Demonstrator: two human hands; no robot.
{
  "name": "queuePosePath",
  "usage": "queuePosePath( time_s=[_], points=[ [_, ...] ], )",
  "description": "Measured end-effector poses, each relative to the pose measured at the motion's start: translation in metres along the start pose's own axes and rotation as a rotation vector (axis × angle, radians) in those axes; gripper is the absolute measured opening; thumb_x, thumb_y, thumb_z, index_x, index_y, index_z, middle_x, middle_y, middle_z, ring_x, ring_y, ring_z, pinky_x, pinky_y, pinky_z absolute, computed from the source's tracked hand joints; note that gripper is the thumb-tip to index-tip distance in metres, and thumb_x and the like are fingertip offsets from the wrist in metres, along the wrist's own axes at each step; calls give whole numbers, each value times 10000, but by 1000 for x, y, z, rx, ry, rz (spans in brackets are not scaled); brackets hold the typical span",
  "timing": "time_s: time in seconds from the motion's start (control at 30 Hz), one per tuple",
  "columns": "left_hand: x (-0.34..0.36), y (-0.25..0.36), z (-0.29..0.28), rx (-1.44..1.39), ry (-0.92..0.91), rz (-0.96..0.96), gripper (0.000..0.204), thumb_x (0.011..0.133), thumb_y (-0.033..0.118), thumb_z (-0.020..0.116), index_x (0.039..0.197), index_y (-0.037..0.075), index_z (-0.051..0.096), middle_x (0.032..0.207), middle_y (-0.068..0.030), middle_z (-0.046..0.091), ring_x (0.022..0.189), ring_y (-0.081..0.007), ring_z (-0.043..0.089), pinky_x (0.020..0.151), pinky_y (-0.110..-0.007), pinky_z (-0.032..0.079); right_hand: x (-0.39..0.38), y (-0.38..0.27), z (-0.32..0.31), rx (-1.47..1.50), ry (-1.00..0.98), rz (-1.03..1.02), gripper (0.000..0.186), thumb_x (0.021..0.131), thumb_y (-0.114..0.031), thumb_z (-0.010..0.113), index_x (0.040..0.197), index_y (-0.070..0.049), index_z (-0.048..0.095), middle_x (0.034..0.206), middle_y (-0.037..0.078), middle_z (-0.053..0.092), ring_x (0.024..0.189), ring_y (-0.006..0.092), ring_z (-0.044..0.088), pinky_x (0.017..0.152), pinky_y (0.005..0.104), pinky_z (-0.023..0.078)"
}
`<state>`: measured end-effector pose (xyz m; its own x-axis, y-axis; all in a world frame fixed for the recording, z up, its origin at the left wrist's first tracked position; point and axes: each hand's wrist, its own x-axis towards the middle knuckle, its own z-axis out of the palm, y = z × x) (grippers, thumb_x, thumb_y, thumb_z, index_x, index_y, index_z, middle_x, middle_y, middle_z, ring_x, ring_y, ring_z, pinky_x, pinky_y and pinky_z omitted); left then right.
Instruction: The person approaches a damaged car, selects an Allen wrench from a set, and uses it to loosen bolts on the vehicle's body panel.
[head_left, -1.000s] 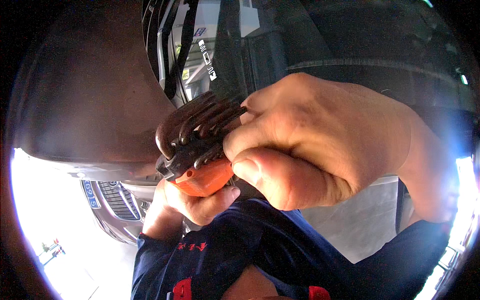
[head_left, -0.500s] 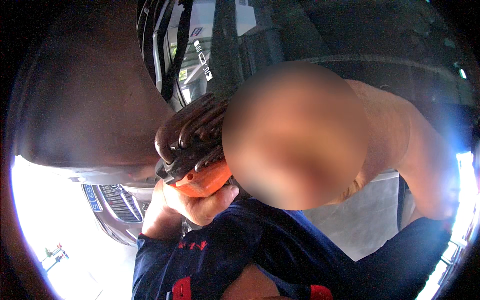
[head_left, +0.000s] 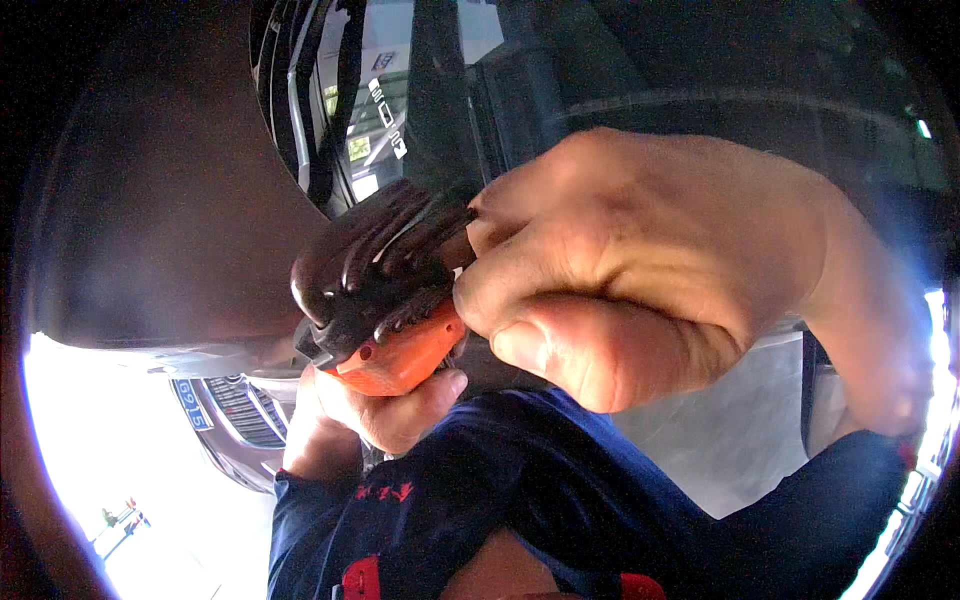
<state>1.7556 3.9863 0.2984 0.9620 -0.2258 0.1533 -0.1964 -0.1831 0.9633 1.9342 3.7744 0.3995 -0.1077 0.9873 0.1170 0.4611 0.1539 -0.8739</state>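
My left hand (head_left: 385,415) grips an orange block-shaped tool (head_left: 395,358) with small round holes and a black edge. Its thumb lies along the near side. Just above the tool are several dark, glossy, finger-like shapes (head_left: 375,250); I cannot tell whether they belong to it or are a reflection. Close on the right, my right hand (head_left: 640,260) is closed, thumb pressed to the curled fingers, with the fingertips by the tool's right end. Whatever it pinches is hidden. Both hands are in front of a dark, shiny car surface (head_left: 640,70).
A large, dark brown curved panel (head_left: 180,220) fills the left side. Reflections of a window and bright shapes (head_left: 380,110) show in the glossy surface. Another car with a grille (head_left: 240,410) stands at the lower left. Grey floor (head_left: 710,430) shows below my right hand.
My left hand and the orange tool have shifted slightly left in the picture. A blurred patch covered my right hand before; its closed fingers show now.
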Motion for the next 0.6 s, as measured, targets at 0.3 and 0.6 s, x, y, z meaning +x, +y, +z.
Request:
queuePosePath(
  time_s=[0.3, 0.6],
  points=[
    [-4, 18, 0, -74, 188, -105, 563, 640, 146, 798, 1174, 6, 683, 1076, -111, 696, 976, -268, 665, 882, -369, 532, 5, -22, -20, -60, -63, 159, 126, 841, -123, 580, 775, -22, 618, 761, 122, 577, 662, 306, 594, 618, 393, 502],
    [4, 44, 14, -204, 265, -367, 743, 599, 211, 834, 1280, 9, 616, 1201, -100, 670, 1106, -272, 637, 980, -390, 498, -15, -23, -20, 115, 56, 171, 143, 850, -95, 592, 914, 1, 677, 860, 134, 645, 731, 305, 656, 648, 388, 532]
  ],
)
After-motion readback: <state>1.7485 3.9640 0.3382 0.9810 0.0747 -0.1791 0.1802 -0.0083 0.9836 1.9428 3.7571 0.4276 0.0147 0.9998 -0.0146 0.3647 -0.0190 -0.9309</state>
